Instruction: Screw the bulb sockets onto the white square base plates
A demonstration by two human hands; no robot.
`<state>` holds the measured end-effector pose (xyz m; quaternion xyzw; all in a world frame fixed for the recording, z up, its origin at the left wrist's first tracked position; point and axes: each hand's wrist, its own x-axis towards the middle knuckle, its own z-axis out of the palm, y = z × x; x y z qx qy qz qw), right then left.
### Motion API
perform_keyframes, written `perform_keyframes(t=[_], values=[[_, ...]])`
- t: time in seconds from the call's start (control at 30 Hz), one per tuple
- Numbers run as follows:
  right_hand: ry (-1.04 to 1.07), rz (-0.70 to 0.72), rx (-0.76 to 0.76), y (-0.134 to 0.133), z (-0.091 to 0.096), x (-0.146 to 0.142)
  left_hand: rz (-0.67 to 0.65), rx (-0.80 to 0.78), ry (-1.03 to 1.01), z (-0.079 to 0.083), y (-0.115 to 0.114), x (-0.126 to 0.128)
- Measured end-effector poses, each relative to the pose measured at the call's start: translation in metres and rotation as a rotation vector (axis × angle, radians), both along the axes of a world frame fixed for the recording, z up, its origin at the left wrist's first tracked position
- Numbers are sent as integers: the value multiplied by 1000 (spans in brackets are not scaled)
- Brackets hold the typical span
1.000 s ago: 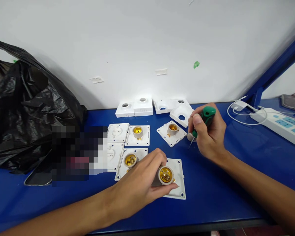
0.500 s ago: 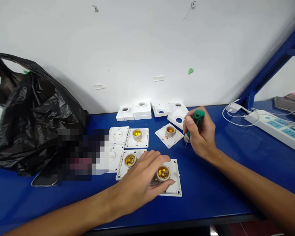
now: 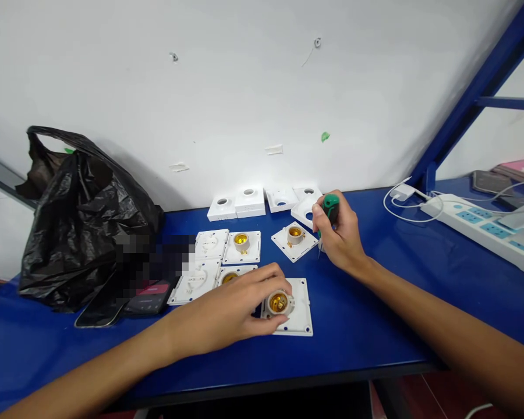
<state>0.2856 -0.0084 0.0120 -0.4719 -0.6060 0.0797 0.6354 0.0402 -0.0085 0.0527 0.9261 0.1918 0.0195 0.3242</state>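
My left hand (image 3: 231, 311) grips a brass-lined lamp socket (image 3: 278, 302) that stands on a white square plate (image 3: 300, 317) near the bench's front edge. My right hand (image 3: 339, 235) is closed round a green-handled screwdriver (image 3: 329, 208), its tip pointing down just right of another socket plate (image 3: 293, 239). More white plates with sockets (image 3: 241, 244) lie in rows behind my left hand. Several white square covers with round holes (image 3: 250, 201) stand along the wall.
A black plastic bag (image 3: 78, 221) fills the left of the blue bench (image 3: 397, 314), with phones (image 3: 126, 299) lying in front of it. A white power strip (image 3: 484, 227) and a charger cable (image 3: 404, 201) lie at the right, beside a blue frame post (image 3: 458, 122).
The view has tilted up and drawn back, so everything sits lower and further left in the picture. Both hands keep their grips; my right hand has drawn slightly closer to the rear socket plate.
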Motion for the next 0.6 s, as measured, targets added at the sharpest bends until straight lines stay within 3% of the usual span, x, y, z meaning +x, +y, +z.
perform_keyframes(t=[0.1,0.4,0.6], values=[[-3,6,0,-1,1,0,3,36,-5,1,4,2],[-9,35,20,-3,2,-2,-53,354,-50,-6,7,22],[-6,51,35,-5,5,-2,10,389,-53,-16,8,25]])
